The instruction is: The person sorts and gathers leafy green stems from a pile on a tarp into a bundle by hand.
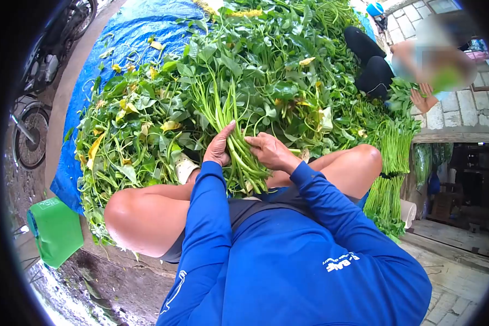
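At the centre of the frame: one loose bunch of green stems [236, 149], leafy ends up-frame, cut ends near the person's lap. Left hand [220, 146], clenched round the stems; right hand [273, 153], fingers bent against the bunch's other side (whether they pinch a stem, cannot tell). Step in hand, by judgement: gathering and evening the bunch; any next adjustment calls for a firm left hold and light right fingers. Beneath and around: heaped leafy greens [288, 70], some leaves yellowed, on a blue tarp [138, 27]. Right side: stacked bundles [394, 152], a doorway [464, 185]; upper right, another person's hand [425, 99] at greens. Far left: parked motorcycle [46, 70]; lower left, green container [57, 231].
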Action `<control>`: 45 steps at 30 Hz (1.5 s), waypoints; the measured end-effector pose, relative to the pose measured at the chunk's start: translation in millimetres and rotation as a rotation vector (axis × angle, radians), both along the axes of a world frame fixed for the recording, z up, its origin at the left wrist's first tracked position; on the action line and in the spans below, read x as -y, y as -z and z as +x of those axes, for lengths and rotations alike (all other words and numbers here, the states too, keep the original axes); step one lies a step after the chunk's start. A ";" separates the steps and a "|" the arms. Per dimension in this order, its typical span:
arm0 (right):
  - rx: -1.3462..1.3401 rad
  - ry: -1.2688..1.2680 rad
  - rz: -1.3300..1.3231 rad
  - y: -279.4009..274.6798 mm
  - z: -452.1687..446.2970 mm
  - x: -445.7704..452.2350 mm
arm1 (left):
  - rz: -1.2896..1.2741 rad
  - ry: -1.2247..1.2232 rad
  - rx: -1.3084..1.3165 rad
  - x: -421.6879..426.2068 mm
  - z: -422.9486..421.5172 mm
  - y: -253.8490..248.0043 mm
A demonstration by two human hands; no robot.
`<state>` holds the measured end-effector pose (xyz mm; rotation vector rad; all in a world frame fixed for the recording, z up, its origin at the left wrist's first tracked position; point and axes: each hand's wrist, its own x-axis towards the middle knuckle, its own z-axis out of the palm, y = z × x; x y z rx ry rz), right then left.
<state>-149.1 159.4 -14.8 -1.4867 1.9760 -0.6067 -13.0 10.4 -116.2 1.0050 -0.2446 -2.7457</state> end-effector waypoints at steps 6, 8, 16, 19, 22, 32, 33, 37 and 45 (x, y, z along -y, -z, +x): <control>0.047 -0.017 0.056 32.6 -7.3 -3.8 | -0.498 -0.369 0.239 -24.1 -20.7 20.8; -0.041 -0.088 0.056 41.0 -11.6 -3.5 | -0.718 -0.310 0.273 -25.9 -24.3 15.6; 0.171 0.233 -0.439 -3.7 16.4 -23.9 | -0.525 -0.118 0.269 8.7 -15.8 -21.2; -0.192 0.185 -0.334 -14.5 -6.8 -40.0 | -0.628 -0.165 0.268 25.9 -6.7 -58.3; -0.280 0.089 -0.240 -35.4 -12.9 -34.8 | -0.705 -0.201 0.199 32.7 -9.8 -86.4; 0.370 0.146 -0.035 -87.5 -27.0 -28.9 | -0.829 -0.429 0.186 31.8 3.4 -128.8; 0.439 0.184 0.058 -97.8 -25.8 -25.8 | -0.813 -0.431 0.185 32.9 4.9 -131.4; 0.182 -0.112 0.057 -89.4 -14.3 -14.1 | -0.892 -0.454 0.201 27.9 5.1 -144.5; -0.025 -0.534 0.300 22.2 22.8 -69.3 | -0.817 -0.419 0.184 67.0 35.8 -180.7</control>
